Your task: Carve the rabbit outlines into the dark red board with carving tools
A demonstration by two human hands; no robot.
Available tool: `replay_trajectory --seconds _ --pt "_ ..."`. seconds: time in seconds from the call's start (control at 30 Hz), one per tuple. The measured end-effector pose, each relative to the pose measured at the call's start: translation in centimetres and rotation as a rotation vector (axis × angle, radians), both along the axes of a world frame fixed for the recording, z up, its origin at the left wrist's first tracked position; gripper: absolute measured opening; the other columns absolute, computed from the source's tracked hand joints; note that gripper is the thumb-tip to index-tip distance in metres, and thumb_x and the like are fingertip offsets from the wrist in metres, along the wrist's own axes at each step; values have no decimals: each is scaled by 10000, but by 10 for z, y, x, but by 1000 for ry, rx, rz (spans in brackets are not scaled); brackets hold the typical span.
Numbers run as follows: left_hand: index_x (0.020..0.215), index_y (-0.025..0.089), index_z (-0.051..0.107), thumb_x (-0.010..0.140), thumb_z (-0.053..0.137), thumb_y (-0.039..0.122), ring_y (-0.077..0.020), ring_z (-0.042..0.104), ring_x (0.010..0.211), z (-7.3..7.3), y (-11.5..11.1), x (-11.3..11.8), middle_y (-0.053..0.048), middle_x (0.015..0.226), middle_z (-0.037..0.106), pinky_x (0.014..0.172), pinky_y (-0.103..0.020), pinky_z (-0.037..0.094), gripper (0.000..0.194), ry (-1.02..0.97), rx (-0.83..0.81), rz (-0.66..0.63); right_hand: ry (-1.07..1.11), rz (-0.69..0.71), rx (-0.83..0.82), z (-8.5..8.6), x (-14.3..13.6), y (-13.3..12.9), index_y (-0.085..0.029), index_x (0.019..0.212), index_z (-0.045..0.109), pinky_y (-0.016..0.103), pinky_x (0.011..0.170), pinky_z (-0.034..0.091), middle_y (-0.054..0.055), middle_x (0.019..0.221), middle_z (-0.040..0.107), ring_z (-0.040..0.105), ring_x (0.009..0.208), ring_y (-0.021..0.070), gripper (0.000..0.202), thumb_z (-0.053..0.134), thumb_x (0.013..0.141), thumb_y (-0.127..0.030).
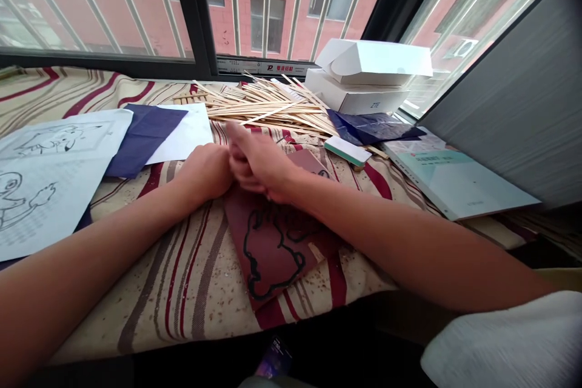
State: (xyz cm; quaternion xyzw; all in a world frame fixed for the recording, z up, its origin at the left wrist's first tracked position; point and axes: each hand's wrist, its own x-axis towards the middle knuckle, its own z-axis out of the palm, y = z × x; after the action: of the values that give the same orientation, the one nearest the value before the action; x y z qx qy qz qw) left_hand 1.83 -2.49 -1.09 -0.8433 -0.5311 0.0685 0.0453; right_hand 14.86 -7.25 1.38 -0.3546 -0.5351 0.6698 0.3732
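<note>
Both hands meet at the centre of the striped cloth (pixel 191 279), knuckles touching. Left hand (pixel 207 170) is closed into a loose fist; whether it holds anything cannot be told. Right hand (pixel 257 163) is curled with the fingers folded inward against the left hand and the thumb raised toward the far side; its contents are hidden as well. Directly beneath and near of the hands lies a dark red sheet (pixel 277 242) bearing a black outline drawing, flat on the cloth, with the right forearm crossing its right edge. Far of the hands sits a loose pile of thin wooden sticks (pixel 268 109). At far right, two white boxes (pixel 368 76) are stacked by the window. A dark blue sheet (pixel 143 136) lies to the left, overlapping white paper, and printed line drawings (pixel 50 176) lie at the left edge. A book (pixel 454 176) rests at right.
</note>
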Motion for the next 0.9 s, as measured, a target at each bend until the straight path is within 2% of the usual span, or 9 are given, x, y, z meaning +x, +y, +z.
replay_trajectory --seconds 0.07,0.1,0.2,0.3,0.4,0.53,0.67,0.83,0.9 --pt "948 166 739 922 324 395 -322 735 1049 4 -3 1 -159 1075 790 890 -436 531 475 -24 25 -38 60 53 -27 11 14 -8 -241 554 309 215 294 140 -98 392 253 182 314 55 636 445 1067 -592" --pt "946 153 733 935 295 386 -321 735 1021 5 -4 1 -177 1069 790 862 -424 522 496 -39 41 -34 112 43 50 19 24 -10 -239 550 316 213 288 141 -93 393 265 191 318 56 636 482 1056 -586" --pt "956 165 725 959 233 384 -317 735 943 5 -5 2 -167 988 794 787 -406 478 538 -96 93 26 456 -192 329 47 64 -6 -229 606 283 202 304 147 -104 469 193 111 357 60 598 480 1069 -552" --pt "917 187 719 947 260 419 -308 727 896 4 -4 2 -141 937 795 740 -387 428 516 -143 115 44 499 -381 387 60 94 11 -232 623 268 218 309 102 -102 487 142 67 383 76 605 465 1058 -603" --pt "884 188 708 933 270 422 -305 719 874 4 -4 2 -141 940 795 724 -385 396 499 -149 109 52 458 -369 358 49 93 19 -238 631 316 229 312 109 -110 486 164 94 372 70 597 532 1016 -640" --pt "876 188 703 935 259 427 -310 718 871 5 -5 3 -146 932 795 710 -390 370 508 -136 119 56 319 -233 321 22 52 8 -244 618 340 239 318 152 -112 477 253 169 359 54 621 579 955 -709" --pt "899 164 725 931 277 403 -330 724 900 5 -5 5 -166 954 796 719 -395 381 509 -114 112 68 219 -247 345 5 17 3 -229 559 353 220 410 266 -80 495 321 302 445 51 630 573 991 -632" --pt "925 129 742 953 295 381 -341 721 958 7 -6 5 -193 1009 792 771 -398 427 513 -106 57 77 151 -244 426 -7 9 12 -226 562 356 221 487 313 -60 530 361 356 505 63 619 538 1017 -604" --pt "914 107 744 955 326 383 -347 716 952 4 -5 3 -216 1016 787 802 -412 452 502 -195 54 38 106 -231 443 -8 8 13 -222 550 358 230 500 305 -59 522 354 355 510 67 629 536 1015 -607"
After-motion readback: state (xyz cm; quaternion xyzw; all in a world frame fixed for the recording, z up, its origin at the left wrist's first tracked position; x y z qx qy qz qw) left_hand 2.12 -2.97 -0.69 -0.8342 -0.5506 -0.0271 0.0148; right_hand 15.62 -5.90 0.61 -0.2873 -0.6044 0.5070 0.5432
